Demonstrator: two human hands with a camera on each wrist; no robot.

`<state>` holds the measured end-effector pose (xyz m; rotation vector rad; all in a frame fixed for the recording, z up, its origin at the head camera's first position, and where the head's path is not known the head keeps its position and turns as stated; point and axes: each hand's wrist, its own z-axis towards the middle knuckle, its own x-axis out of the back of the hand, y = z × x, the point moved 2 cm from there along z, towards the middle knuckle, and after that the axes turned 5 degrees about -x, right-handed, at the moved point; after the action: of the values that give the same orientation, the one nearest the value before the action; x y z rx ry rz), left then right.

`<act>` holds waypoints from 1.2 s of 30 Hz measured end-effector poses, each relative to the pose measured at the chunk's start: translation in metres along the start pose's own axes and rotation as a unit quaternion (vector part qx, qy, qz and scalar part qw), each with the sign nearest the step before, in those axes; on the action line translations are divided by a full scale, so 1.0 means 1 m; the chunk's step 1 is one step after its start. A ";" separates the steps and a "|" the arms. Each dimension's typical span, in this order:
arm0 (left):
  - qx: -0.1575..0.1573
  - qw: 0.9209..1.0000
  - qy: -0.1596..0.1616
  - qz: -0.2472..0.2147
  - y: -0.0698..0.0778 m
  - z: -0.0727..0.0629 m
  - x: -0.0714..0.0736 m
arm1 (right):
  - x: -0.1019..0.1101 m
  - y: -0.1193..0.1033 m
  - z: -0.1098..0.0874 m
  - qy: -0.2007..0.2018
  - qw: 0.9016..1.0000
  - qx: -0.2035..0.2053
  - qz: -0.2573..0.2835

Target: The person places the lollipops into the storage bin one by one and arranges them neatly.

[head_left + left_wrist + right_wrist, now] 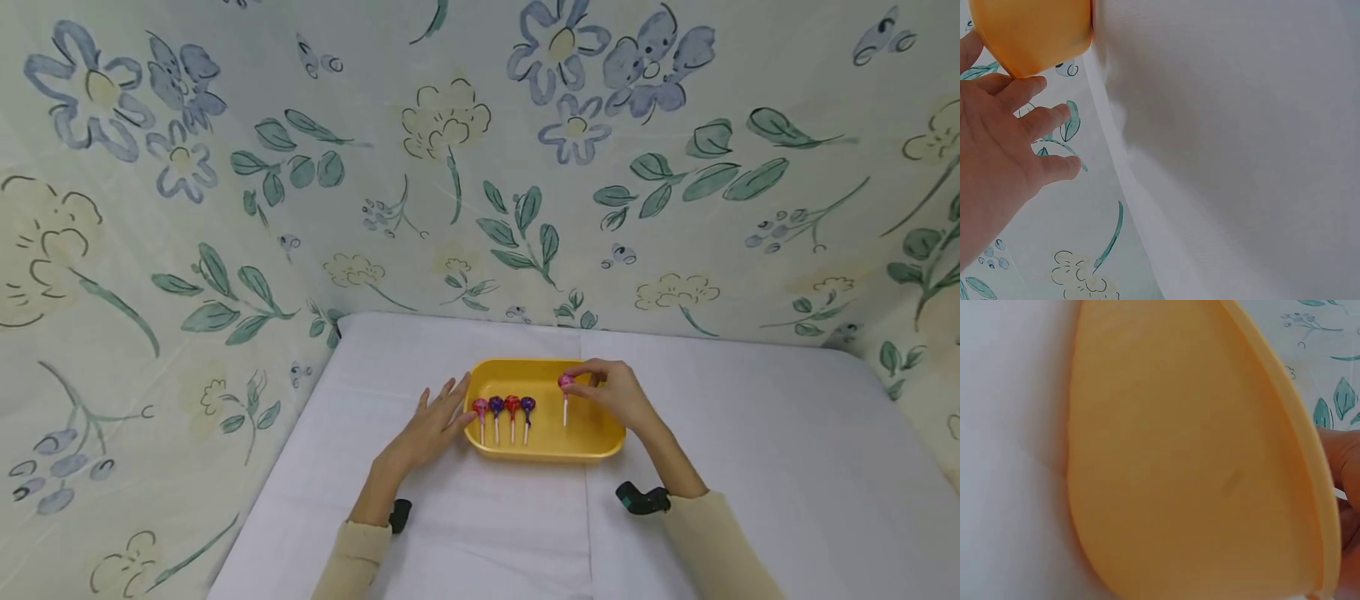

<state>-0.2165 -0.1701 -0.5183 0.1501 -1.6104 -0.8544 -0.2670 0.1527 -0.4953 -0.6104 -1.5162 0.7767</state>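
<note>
A yellow tray point(545, 452) lies on the white-covered table. On its left side stand several lollipops in a row: a pink lollipop point(481, 407), a purple lollipop point(497, 405), a red lollipop point(512, 404) and a dark purple lollipop point(528, 405). My right hand point(617, 395) pinches another pink lollipop point(566, 382) by its head over the tray's right half, white stick pointing down. At the tray's left end, my left hand point(430, 431) touches the rim with extended, spread fingers. The right wrist view shows mostly the tray's outer wall point(1197, 456), which hides most of that hand.
The white tablecloth point(750, 417) spreads around the tray on both sides. Behind and to the left hangs a curtain point(450, 192) printed with flowers and leaves. Each wrist carries a black camera mount, such as the right one point(642, 499).
</note>
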 end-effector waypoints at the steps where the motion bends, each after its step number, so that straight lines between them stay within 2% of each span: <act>1: 0.001 1.000 -0.001 0.002 0.000 0.000 0.000 | -0.005 -0.002 0.001 -0.008 1.000 0.004 -0.007; 6: 0.002 1.000 -0.001 0.006 0.000 0.000 0.000 | -0.028 -0.007 0.008 -0.042 0.998 0.018 -0.035; 11: 0.001 1.000 -0.003 0.005 0.000 0.001 -0.001 | -0.040 -0.008 0.010 -0.059 0.997 0.016 -0.054; 29: 0.004 1.000 0.001 0.005 0.001 0.000 0.000 | -0.043 -0.009 0.007 -0.080 0.995 -0.012 -0.065; 36: 0.008 1.000 -0.002 0.003 0.001 0.000 0.000 | -0.046 -0.010 0.010 -0.085 0.994 0.002 -0.068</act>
<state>-0.2166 -0.1694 -0.5180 0.1554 -1.6218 -0.8376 -0.2724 0.1100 -0.5163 -0.4416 -1.6923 0.7425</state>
